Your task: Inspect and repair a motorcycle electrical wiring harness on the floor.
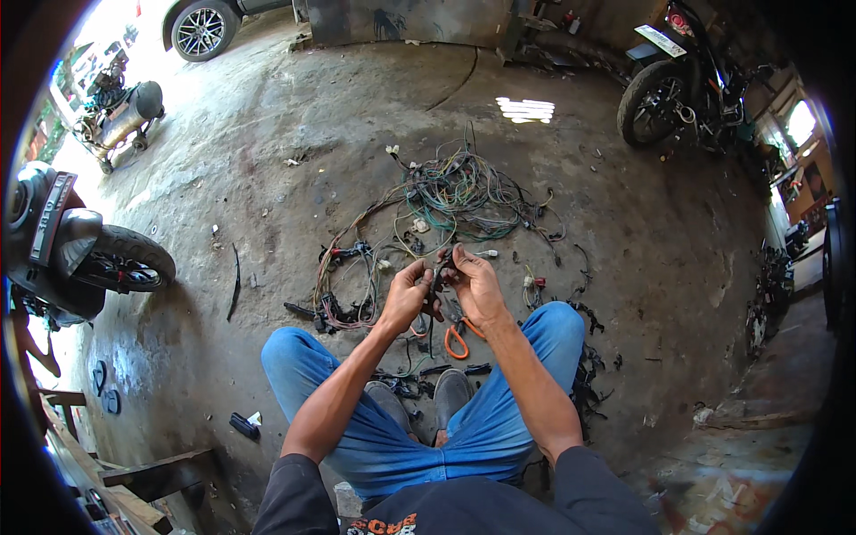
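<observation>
Between my knees, my left hand (406, 296) pinches a dark strip of wiring (434, 290) that hangs downward. My right hand (475, 287) closes on the upper end of the same dark piece, thumb and fingertips together. Whether it is bare cable or wrapped in tape is too small to tell. Just below my right hand is a pair of scissors with orange handles (456, 344); the blades are partly hidden. Beyond both hands a tangled wiring harness (459, 192) spreads over the floor, with green, yellow, brown and black wires and several white connectors.
Black scraps (588, 383) lie around my shoes and right knee. A black strip (235, 283) lies to the left. Motorcycles stand at the left (116, 259) and far right (664, 102). An air compressor (125, 116) and a car wheel (205, 31) are at the far left, sandals (105, 390) nearer.
</observation>
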Tool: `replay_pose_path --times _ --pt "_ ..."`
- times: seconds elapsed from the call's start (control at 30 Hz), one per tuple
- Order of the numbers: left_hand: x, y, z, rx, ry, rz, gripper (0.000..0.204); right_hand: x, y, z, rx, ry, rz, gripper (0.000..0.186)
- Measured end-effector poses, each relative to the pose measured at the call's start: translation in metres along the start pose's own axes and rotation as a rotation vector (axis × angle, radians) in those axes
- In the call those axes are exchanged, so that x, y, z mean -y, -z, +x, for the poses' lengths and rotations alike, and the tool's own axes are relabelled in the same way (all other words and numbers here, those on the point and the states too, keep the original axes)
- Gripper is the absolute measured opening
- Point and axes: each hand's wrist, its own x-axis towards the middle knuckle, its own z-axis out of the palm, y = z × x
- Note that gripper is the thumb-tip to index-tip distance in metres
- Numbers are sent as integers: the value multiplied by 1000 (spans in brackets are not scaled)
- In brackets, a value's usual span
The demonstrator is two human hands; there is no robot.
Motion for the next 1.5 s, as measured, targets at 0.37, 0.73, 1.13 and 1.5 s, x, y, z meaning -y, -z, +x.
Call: replay_pose_path --times 0.37,0.73,1.13,1.5 --pt "-21 6 -14 -29 95 24 25 2 1 5 141 86 -273 35" --pt "-46 10 -23 27 289 -326 31 -4 -17 -13 275 170 -413 36" --pt "-22 20 -15 40 466 -273 28 -22 -3 -4 35 76 -340 22" --pt "-2 23 -7 -211 -196 243 35 -28 -2 2 -48 108 -356 15"
